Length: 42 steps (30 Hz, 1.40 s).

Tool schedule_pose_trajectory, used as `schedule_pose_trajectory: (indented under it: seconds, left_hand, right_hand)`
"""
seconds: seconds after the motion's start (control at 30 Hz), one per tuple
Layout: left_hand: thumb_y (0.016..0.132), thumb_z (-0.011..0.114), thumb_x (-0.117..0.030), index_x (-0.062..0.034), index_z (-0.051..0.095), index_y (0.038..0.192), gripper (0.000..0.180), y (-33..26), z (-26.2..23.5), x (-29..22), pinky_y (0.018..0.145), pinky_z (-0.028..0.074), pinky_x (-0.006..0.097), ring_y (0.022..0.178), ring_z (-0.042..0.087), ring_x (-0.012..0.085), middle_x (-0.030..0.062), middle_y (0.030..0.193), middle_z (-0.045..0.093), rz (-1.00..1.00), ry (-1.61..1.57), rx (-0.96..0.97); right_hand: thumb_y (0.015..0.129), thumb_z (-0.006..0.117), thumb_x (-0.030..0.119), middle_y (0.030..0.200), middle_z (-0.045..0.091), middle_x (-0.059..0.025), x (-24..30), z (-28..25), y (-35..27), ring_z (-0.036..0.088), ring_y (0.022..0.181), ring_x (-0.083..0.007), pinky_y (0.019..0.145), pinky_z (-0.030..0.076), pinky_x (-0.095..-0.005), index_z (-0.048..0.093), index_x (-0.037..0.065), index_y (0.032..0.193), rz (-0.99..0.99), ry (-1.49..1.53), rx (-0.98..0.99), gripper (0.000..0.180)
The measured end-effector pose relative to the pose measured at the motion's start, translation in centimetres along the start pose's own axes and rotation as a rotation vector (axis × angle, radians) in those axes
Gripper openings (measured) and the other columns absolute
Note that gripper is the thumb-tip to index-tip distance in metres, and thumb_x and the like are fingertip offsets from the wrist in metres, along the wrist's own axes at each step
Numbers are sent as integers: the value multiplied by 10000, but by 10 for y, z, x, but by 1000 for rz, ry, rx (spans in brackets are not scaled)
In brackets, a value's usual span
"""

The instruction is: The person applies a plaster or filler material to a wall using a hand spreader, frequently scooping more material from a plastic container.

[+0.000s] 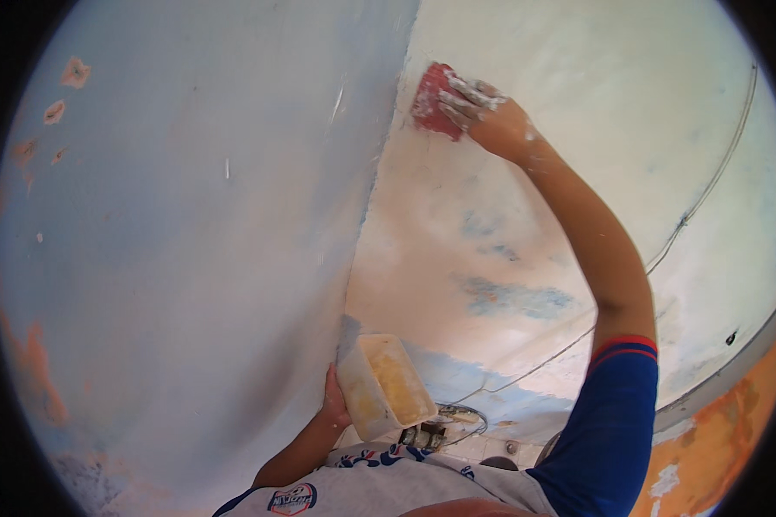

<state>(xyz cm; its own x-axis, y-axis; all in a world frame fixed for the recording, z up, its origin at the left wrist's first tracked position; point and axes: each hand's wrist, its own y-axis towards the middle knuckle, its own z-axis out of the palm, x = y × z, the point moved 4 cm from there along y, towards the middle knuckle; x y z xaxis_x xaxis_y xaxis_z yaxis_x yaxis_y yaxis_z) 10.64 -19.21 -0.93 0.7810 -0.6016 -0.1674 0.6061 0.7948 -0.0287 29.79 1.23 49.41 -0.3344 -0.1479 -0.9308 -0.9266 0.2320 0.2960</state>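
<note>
My right hand (pixel 491 116), its fingers smeared with white paste, grips a red putty spreader (pixel 429 102). The spreader lies against the pale wall (pixel 491 198), close to the corner where it meets the bluish wall (pixel 207 233). Low in the view, my left hand (pixel 335 398) holds a cream-coloured plastic tub (pixel 364 396) by its left side. The tub is tilted, and yellowish-white material coats its inside. Most of the left hand's fingers are hidden by the tub.
A thin cable (pixel 720 168) runs down the pale wall. Behind the tub lie a coiled dark cable (pixel 466 418) and some objects too small to tell. Chipped patches (pixel 75 72) mark the left wall. An orange, peeling surface (pixel 707 457) is at the lower right.
</note>
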Motion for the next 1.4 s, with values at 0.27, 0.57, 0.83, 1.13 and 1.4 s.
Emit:
schedule_pose_trajectory:
  seconds: [0.27, 0.57, 0.83, 1.13, 1.4]
  left_hand:
    - [990, 185, -744, -150, 363, 1588, 862, 6, -2, -3, 1185, 352, 583, 1433, 448, 376, 137, 1576, 450, 6, 27, -69]
    - [975, 253, -757, -142, 413, 1561, 864, 14, -4, -2, 1166, 380, 573, 1398, 490, 371, 141, 1529, 505, 27, -5, -47]
    - [979, 249, -754, -143, 449, 1539, 853, 21, -17, -9, 1161, 387, 562, 1374, 512, 367, 140, 1502, 531, 6, 29, -127]
    - [986, 238, -740, -138, 438, 1546, 845, 20, -16, -7, 1165, 383, 552, 1389, 496, 362, 145, 1510, 522, -32, 35, -94]
    - [971, 223, -756, -136, 381, 1579, 882, 27, -6, -18, 1183, 351, 584, 1416, 466, 379, 151, 1552, 476, 27, 79, -67]
  right_hand:
    - [835, 666, 129, 1423, 627, -46, -12, -26, 13, 522, 1398, -250, 1095, 477, -424, 688, 91, 1300, 42, -33, -151, 467]
    - [842, 653, 127, 1395, 643, -43, -6, -42, -7, 532, 1389, -246, 1086, 482, -424, 712, 96, 1262, 103, -51, -269, 425]
    - [823, 677, 137, 1396, 644, -16, -15, 4, -9, 514, 1399, -233, 1106, 471, -424, 721, 113, 1258, 153, 151, -92, 438]
    - [887, 645, 137, 1426, 622, -27, -16, 0, 10, 480, 1426, -235, 1154, 440, -409, 685, 95, 1302, 99, 6, -59, 420]
    - [922, 616, 124, 1435, 615, -38, -26, -27, 13, 500, 1399, -202, 1071, 513, -365, 647, 128, 1361, 136, -30, -95, 440]
